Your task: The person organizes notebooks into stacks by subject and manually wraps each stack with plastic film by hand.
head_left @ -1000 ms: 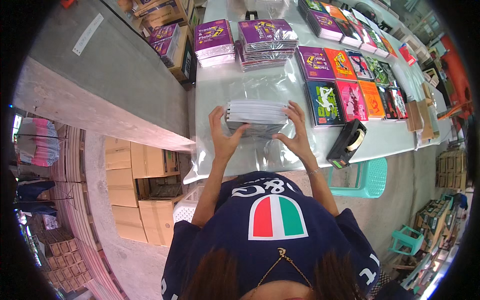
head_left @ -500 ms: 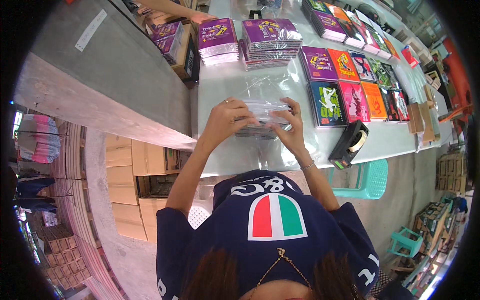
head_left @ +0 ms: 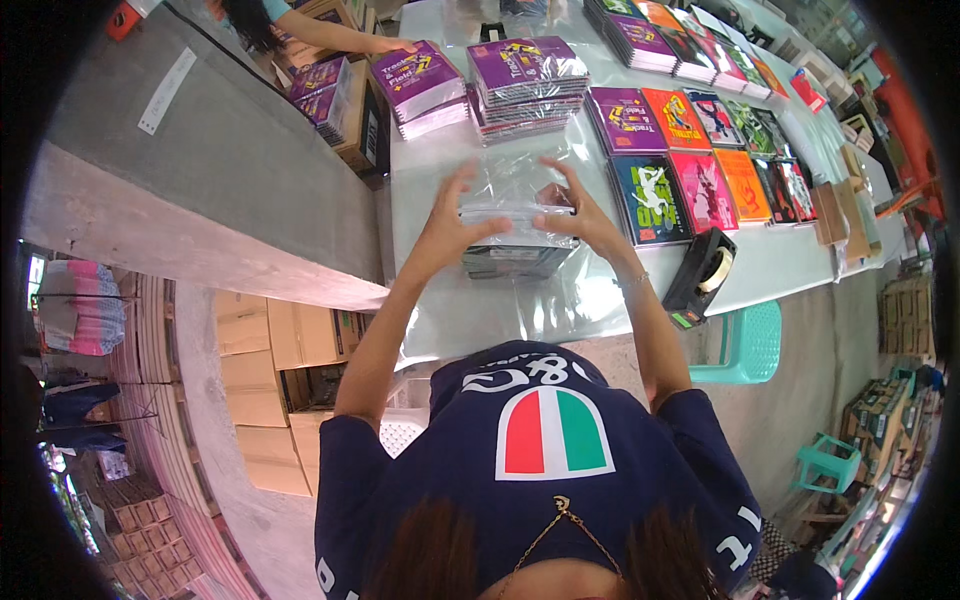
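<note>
In front of me a stack of notebooks [head_left: 517, 261] sits on the table inside clear plastic wrap [head_left: 507, 182]. Its dark sides face me, and glare hides much of the top. My left hand [head_left: 454, 226] is at the stack's left side, fingers raised and apart, thumb laid along the top near the edge. On the other side my right hand [head_left: 583, 217] mirrors it, with its fingers spread and its thumb at the plastic. Neither hand is closed round the stack.
Purple notebook stacks [head_left: 527, 75] stand beyond my hands; another person's hand [head_left: 400, 45] touches the left one. Rows of colourful notebooks [head_left: 652, 198] lie to the right, near a black tape dispenser [head_left: 702, 277]. A concrete ledge [head_left: 215, 190] borders the table's left side.
Both hands have loosened from their bunched hold on the plastic; their fingers are now spread wider and lifted. The other person's purple stack has become tilted, its top notebooks shifted left.
</note>
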`<control>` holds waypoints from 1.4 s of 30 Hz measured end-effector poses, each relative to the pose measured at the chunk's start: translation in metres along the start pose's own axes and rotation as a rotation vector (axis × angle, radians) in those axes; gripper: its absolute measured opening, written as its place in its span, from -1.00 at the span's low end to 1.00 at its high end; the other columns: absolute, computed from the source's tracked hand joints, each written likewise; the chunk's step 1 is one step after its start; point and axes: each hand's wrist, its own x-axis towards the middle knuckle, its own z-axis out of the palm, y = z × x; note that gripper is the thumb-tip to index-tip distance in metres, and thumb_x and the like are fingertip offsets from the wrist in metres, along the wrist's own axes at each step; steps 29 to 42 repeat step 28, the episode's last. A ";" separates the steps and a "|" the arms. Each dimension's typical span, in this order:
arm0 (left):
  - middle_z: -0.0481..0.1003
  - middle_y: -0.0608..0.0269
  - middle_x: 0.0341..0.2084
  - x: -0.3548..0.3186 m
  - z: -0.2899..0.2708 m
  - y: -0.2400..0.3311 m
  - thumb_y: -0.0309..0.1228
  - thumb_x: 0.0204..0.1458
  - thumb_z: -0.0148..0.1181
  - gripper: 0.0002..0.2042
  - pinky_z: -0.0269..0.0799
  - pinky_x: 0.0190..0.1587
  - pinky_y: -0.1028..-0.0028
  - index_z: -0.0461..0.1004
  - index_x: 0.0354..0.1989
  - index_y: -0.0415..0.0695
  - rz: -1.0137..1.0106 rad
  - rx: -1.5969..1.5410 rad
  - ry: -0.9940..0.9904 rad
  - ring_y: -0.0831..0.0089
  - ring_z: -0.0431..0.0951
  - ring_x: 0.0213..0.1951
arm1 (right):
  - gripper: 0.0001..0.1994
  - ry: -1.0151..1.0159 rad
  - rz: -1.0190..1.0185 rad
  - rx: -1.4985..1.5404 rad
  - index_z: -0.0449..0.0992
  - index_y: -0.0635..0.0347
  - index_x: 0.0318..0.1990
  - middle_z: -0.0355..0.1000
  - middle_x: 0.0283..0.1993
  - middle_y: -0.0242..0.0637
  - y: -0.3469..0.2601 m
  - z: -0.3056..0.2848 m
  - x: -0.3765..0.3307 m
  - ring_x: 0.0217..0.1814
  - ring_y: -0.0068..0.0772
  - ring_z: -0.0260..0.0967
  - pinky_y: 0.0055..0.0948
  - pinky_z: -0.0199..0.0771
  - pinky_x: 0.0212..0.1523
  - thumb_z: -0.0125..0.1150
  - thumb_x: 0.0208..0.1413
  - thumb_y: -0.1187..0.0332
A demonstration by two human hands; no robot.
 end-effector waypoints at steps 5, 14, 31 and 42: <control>0.47 0.07 -0.05 0.010 -0.017 -0.008 -0.15 0.02 0.25 -0.53 0.28 0.10 0.40 0.47 0.04 -0.20 -0.278 -0.227 -0.476 0.33 0.47 -0.03 | -0.66 -0.021 0.025 -0.051 0.56 0.26 -0.16 0.39 -0.19 -0.36 0.005 0.001 -0.002 -0.14 -0.54 0.31 -0.56 0.27 -0.10 0.31 -0.04 0.23; 0.53 0.11 -0.07 0.012 -0.019 0.003 -0.34 0.13 0.13 -0.72 0.27 0.13 0.43 0.53 -0.05 -0.21 -0.056 -0.072 -0.497 0.38 0.42 0.08 | -0.65 -0.095 -0.056 -0.154 0.57 0.17 -0.04 0.39 -0.09 -0.28 -0.010 -0.001 -0.016 -0.02 -0.46 0.29 -0.48 0.29 -0.02 0.28 0.02 0.24; 0.12 0.07 0.30 0.018 -0.036 0.011 -0.25 0.05 0.15 -0.35 -0.15 0.37 0.10 0.08 0.35 0.02 0.555 0.406 -0.763 0.12 0.07 0.33 | -0.53 0.140 -0.331 -0.968 0.41 -0.15 0.17 0.23 0.30 -0.34 0.003 0.035 -0.052 0.44 -0.27 -0.02 0.01 -0.29 0.43 0.23 0.05 0.16; 0.12 0.07 0.30 0.018 -0.036 0.011 -0.25 0.05 0.15 -0.35 -0.15 0.37 0.10 0.08 0.35 0.02 0.555 0.406 -0.763 0.12 0.07 0.33 | -0.53 0.140 -0.331 -0.968 0.41 -0.15 0.17 0.23 0.30 -0.34 0.003 0.035 -0.052 0.44 -0.27 -0.02 0.01 -0.29 0.43 0.23 0.05 0.16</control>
